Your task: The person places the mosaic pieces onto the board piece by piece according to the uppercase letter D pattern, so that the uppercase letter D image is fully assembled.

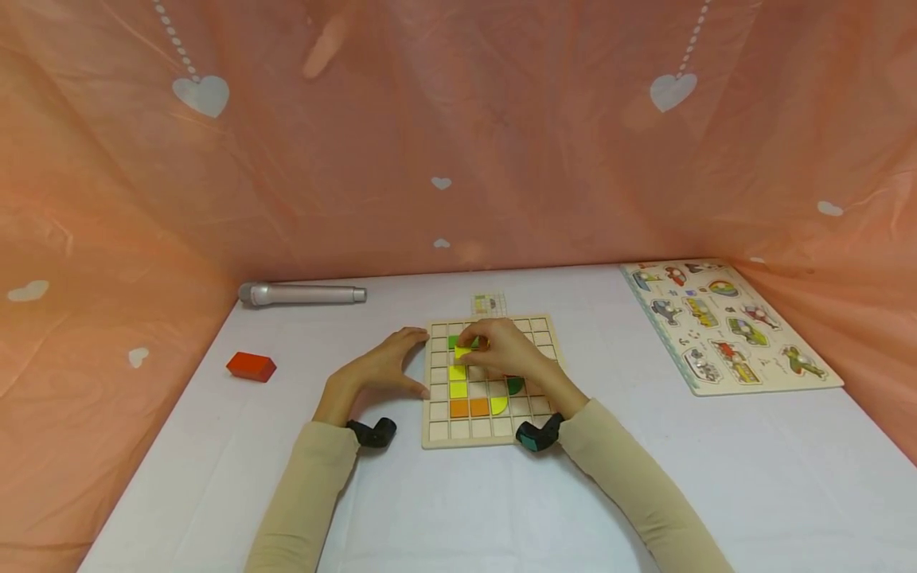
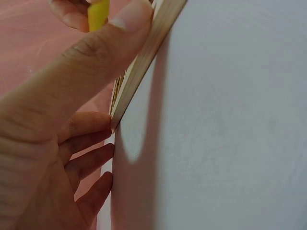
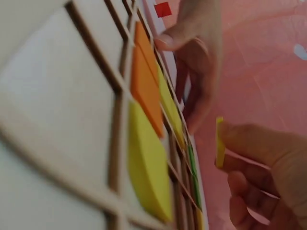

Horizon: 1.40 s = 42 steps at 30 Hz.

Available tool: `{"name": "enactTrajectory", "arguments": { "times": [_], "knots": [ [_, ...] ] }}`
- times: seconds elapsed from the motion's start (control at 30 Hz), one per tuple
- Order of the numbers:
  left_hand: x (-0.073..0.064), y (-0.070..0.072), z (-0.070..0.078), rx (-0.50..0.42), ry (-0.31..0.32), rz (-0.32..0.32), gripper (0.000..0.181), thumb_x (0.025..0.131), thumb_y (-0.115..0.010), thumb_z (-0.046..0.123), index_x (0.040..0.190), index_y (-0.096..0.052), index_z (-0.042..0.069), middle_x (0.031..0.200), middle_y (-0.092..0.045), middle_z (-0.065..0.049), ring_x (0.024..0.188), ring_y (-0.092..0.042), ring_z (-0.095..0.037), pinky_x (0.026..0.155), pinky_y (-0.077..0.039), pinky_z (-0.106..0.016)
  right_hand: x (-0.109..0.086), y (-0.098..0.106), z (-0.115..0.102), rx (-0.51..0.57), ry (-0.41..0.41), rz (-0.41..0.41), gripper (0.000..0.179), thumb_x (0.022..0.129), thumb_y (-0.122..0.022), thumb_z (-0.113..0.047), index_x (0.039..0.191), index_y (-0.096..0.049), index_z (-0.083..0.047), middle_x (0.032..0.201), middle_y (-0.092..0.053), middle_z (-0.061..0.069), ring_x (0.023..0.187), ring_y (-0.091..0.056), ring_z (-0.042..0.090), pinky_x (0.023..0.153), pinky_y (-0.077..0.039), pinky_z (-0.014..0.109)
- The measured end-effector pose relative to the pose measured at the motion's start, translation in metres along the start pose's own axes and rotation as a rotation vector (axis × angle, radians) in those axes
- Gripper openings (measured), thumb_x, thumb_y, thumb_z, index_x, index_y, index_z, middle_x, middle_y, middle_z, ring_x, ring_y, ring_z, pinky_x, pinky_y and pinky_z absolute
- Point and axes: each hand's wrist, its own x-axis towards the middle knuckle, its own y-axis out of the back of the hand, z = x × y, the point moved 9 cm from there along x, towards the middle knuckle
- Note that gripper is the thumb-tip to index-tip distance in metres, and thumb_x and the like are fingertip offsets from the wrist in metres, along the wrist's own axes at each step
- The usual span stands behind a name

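Observation:
A square wooden grid board (image 1: 440,430) lies on the white cloth, with flat coloured tiles set in some of its cells. Among them are a yellow square tile (image 1: 458,389), an orange tile (image 1: 459,408), a yellow rounded tile (image 1: 499,406) and a dark green rounded tile (image 1: 515,386). Over the upper left cells, my right hand (image 1: 512,350) pinches a thin yellow tile (image 3: 220,142) between thumb and fingers, above the board's surface. My left hand (image 1: 383,366) touches the board's left edge with thumb and fingertips, fingers spread. The right hand hides part of the upper cells.
Behind the board lies a small pattern card (image 1: 489,303). A silver microphone (image 1: 304,294) is at the back left, and a red block (image 1: 251,367) in front of it. On the right rests a picture puzzle board (image 1: 731,326). Pinkish-orange curtains (image 1: 458,143) enclose the table.

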Motion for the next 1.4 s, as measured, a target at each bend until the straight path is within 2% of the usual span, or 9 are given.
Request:
{"name": "enactTrajectory", "arguments": {
  "times": [0.2,0.43,0.53,0.7,0.93,1.17,1.3,1.4],
  "knots": [
    [0.0,0.001,0.001,-0.006,-0.024,0.013,0.102,0.064,-0.083,0.044,0.141,-0.034,0.0,0.147,-0.03,-0.016,0.136,-0.025,-0.031,0.112,-0.023,-0.045,0.005,-0.009,0.004,-0.052,-0.053,0.033,0.01,0.078,-0.076,-0.019,0.085,-0.072,-0.013,0.08,-0.066,-0.004,0.059,-0.049,0.007,0.054,-0.043,0.02],
    [-0.001,0.001,0.0,-0.006,-0.017,0.007,0.102,0.064,-0.083,0.044,0.142,-0.033,0.001,0.147,-0.029,-0.016,0.137,-0.025,-0.031,0.113,-0.023,-0.045,0.006,-0.015,0.008,-0.057,-0.019,0.072,0.004,0.079,-0.076,-0.017,0.079,-0.072,-0.015,0.082,-0.068,-0.005,0.073,-0.057,0.006,0.065,-0.048,0.02],
    [-0.001,0.001,-0.001,-0.005,-0.013,0.005,0.102,0.064,-0.083,0.043,0.142,-0.033,0.001,0.148,-0.029,-0.015,0.137,-0.025,-0.031,0.113,-0.023,-0.045,0.006,-0.016,0.009,-0.057,-0.004,0.082,0.004,0.079,-0.075,-0.018,0.078,-0.073,-0.015,0.083,-0.068,-0.004,0.074,-0.058,0.008,0.065,-0.049,0.022],
    [-0.002,0.002,0.0,-0.009,-0.01,0.006,0.102,0.064,-0.084,0.043,0.142,-0.033,0.001,0.147,-0.029,-0.015,0.137,-0.025,-0.031,0.112,-0.023,-0.045,0.006,-0.017,0.01,-0.061,-0.004,0.066,0.005,0.08,-0.074,-0.02,0.079,-0.074,-0.014,0.084,-0.068,-0.004,0.077,-0.058,0.008,0.067,-0.048,0.022],
    [-0.004,0.002,0.001,-0.008,-0.011,0.006,0.101,0.064,-0.083,0.043,0.142,-0.033,0.001,0.147,-0.029,-0.016,0.136,-0.026,-0.031,0.112,-0.024,-0.046,0.005,-0.015,0.008,-0.073,-0.005,0.039,0.004,0.081,-0.073,-0.017,0.083,-0.075,-0.014,0.085,-0.063,-0.003,0.067,-0.049,0.008,0.059,-0.043,0.021],
    [-0.004,0.001,-0.001,-0.004,0.0,0.005,0.101,0.064,-0.084,0.042,0.142,-0.033,0.001,0.147,-0.029,-0.016,0.136,-0.026,-0.031,0.112,-0.024,-0.045,0.006,-0.017,0.006,-0.082,0.01,0.018,0.005,0.083,-0.071,-0.015,0.085,-0.075,-0.014,0.081,-0.064,-0.004,0.066,-0.047,0.007,0.058,-0.043,0.02],
    [-0.004,0.001,-0.001,-0.002,-0.001,0.004,0.101,0.064,-0.084,0.042,0.142,-0.033,0.001,0.147,-0.029,-0.016,0.137,-0.025,-0.031,0.112,-0.024,-0.045,0.007,-0.017,0.009,-0.066,0.016,0.006,0.01,0.084,-0.07,-0.016,0.092,-0.073,-0.011,0.082,-0.064,-0.003,0.065,-0.048,0.007,0.057,-0.043,0.02],
    [-0.003,0.001,-0.001,-0.003,0.002,0.005,0.102,0.063,-0.084,0.042,0.142,-0.033,0.001,0.147,-0.029,-0.016,0.137,-0.025,-0.031,0.112,-0.024,-0.045,0.006,-0.008,0.014,-0.035,0.005,0.03,0.019,0.085,-0.069,-0.016,0.102,-0.069,-0.007,0.087,-0.064,0.002,0.068,-0.05,0.01,0.059,-0.044,0.022]
  ]
}}
